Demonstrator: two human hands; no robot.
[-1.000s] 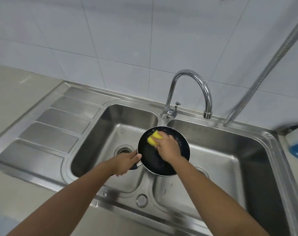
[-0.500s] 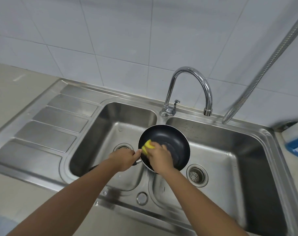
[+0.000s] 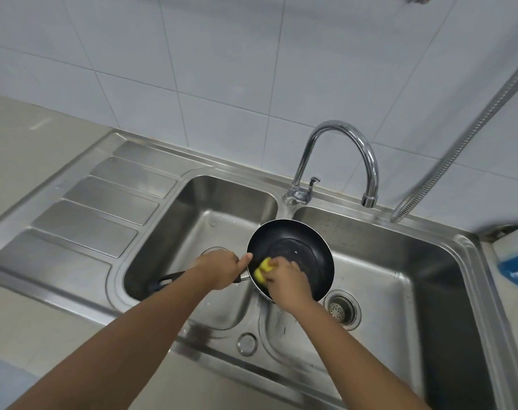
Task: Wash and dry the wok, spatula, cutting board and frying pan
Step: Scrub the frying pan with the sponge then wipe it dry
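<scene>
- Over the sink [image 3: 470,253] divider: pan [image 3: 305,247] held tilted, dark inside facing up.
- Left hand [image 3: 219,269] clenched round the pan handle, by the rim.
- Right hand [image 3: 285,281] grips a yellow sponge [image 3: 262,269], pressed to the pan's near inner wall.
- Tap [image 3: 340,161]: no water seen running.
- Judged: pan mid-scrub; rinse and drying left.
- Wok, spatula, board out of view; their state unknown.

The scene is evenly and brightly lit. Soft glare is seen on the curved chrome tap [image 3: 352,149] and the stainless-steel double sink [image 3: 192,335]. Straight lines are bowed toward the edges, where the ribbed metal hose [image 3: 470,137] is blurred.
</scene>
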